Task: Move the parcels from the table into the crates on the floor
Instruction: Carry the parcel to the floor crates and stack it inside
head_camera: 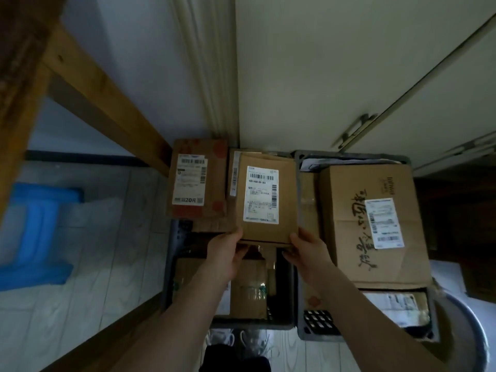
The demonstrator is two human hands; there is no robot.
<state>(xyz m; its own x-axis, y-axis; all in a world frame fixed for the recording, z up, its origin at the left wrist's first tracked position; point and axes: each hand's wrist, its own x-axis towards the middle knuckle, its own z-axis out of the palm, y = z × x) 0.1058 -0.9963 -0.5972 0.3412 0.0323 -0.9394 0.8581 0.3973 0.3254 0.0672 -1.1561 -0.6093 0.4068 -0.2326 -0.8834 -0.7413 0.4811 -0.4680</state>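
Note:
A flat brown cardboard parcel (268, 200) with a white shipping label is held over the left grey crate (171, 264). My left hand (228, 251) grips its near left corner and my right hand (308, 251) grips its near right corner. Behind and left of it lies another labelled parcel (197, 179) with red marks. Lower in the same crate lie more brown parcels (248, 288). The right grey crate (319, 328) holds a large carton (375, 224) with black brush writing and a white label, with further parcels beneath it.
A wooden table leg and frame (102, 95) slant across the upper left. A blue plastic stool (40, 232) lies on the pale tiled floor at left. White cabinet doors (349, 76) stand behind the crates. A round metal basin (467, 331) sits at lower right. My shoes (236, 339) show below.

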